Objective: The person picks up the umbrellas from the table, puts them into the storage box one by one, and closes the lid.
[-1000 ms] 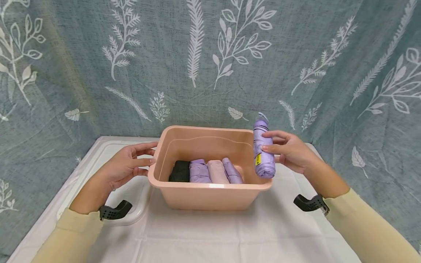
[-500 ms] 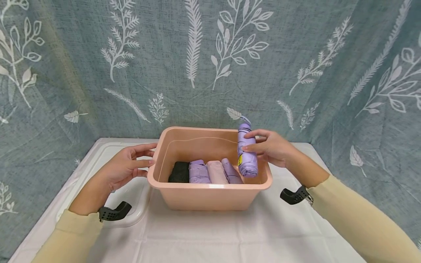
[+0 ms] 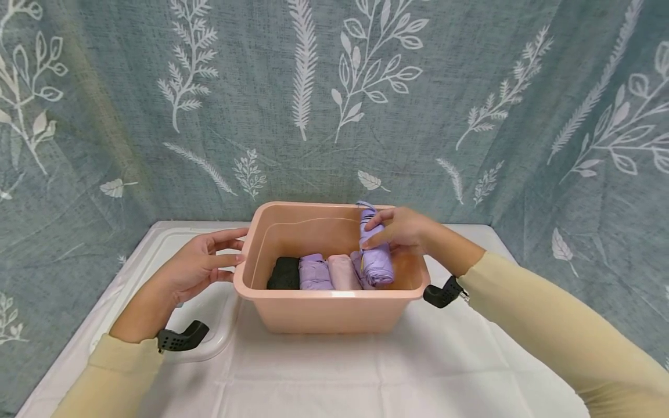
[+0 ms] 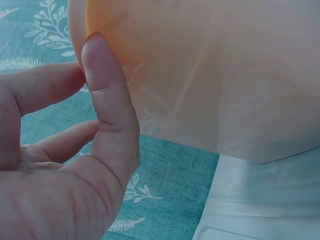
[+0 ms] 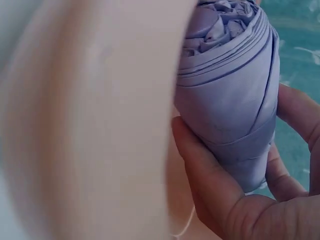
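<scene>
A lavender folded umbrella point(image 3: 377, 261) with a strap loop at its top end is held in my right hand point(image 3: 399, 231), thumb on one side and fingers on the other. It stands tilted inside the right part of a peach plastic bin point(image 3: 329, 313), overlapping a lavender roll point(image 3: 358, 264). In the right wrist view the umbrella's point(image 5: 230, 110) gathered end points up beside the blurred bin wall point(image 5: 100, 115). My left hand point(image 3: 195, 264) pinches the bin's left rim between thumb and fingers; the thumb point(image 4: 107, 85) shows against it in the left wrist view.
Inside the bin, left to right, lie a black bundle point(image 3: 284, 273), a lavender bundle point(image 3: 315, 273) and a pink bundle point(image 3: 344, 273). A white lid point(image 3: 195, 331) lies on the white-covered table point(image 3: 313, 377) at left. A grey-green leaf-patterned curtain point(image 3: 251, 104) hangs behind.
My right hand has carried the umbrella leftward from over the bin's right rim and lowered it into the bin. The left hand keeps its grip on the rim.
</scene>
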Demonstrator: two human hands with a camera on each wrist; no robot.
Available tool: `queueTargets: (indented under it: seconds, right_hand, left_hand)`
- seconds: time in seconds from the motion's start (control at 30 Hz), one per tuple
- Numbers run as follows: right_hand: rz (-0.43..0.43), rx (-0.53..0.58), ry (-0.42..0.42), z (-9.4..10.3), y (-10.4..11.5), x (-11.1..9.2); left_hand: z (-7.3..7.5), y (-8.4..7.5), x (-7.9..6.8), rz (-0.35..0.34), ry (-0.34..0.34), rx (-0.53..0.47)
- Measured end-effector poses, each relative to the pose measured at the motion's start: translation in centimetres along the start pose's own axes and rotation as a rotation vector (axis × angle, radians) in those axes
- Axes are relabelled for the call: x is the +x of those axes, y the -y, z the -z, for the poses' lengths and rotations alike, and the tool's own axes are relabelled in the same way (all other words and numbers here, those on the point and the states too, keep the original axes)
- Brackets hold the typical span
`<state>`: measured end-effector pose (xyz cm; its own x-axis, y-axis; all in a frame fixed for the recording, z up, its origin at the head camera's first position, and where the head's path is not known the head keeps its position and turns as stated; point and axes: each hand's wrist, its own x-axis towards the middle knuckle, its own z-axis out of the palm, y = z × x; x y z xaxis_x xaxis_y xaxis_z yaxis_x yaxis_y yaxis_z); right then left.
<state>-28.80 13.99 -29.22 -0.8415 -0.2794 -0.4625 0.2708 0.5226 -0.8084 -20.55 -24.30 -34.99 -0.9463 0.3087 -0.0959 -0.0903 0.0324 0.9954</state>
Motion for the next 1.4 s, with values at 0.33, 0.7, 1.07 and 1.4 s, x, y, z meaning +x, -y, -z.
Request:
queueTargets:
  seconds: [0.33, 0.7, 1.07, 1.4]
  right_hand:
    - [-0.115, -0.097, 0.067, -1.1, 1.1, 1.4]
    - [-0.162, -0.157, 0.118, -0.2, 1.9, 1.7]
    - [-0.189, -0.153, 0.211, -0.7, 1.0, 2.9]
    - [-0.215, -0.297, 0.251, -0.5, 0.1, 3.2]
  left_hand:
    - [0.4, 0.1, -0.2, -0.002, -0.004, -0.006]
    - [0.3, -0.1, -0.1, -0.003, -0.014, 0.000]
    - [0.2, 0.1, 0.0, -0.010, 0.001, 0.007]
    - [-0.1, 0.0, 0.1, -0.006, 0.002, 0.042]
